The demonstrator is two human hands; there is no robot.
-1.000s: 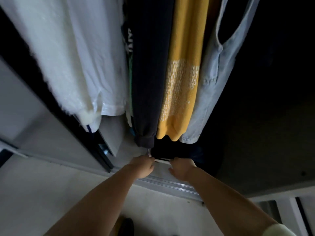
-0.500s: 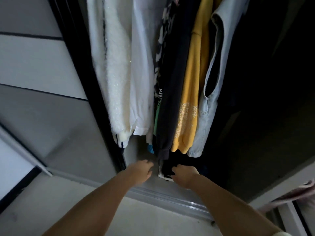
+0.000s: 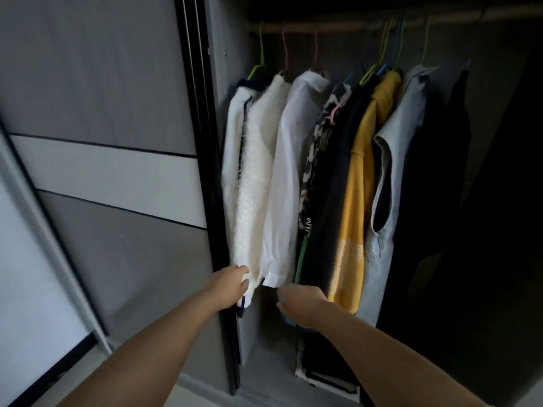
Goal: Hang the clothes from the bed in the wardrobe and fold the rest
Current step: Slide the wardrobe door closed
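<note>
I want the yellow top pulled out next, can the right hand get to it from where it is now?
Probably yes. The right hand sits just below the hanging clothes, close beside the hem of the yellow top, and nothing lies between them. The black garment hangs tight against it, so it may drag along.

Both hands are down at the hems: left hand [image 3: 232, 284] touching the fluffy white top [image 3: 258, 183], right hand [image 3: 302, 306] under the white shirt [image 3: 289, 177], yellow sweater [image 3: 360, 201] hanging nearby.

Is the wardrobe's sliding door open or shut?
Open: the sliding door sits left, exposing the hanging yellow top and rail.
</note>
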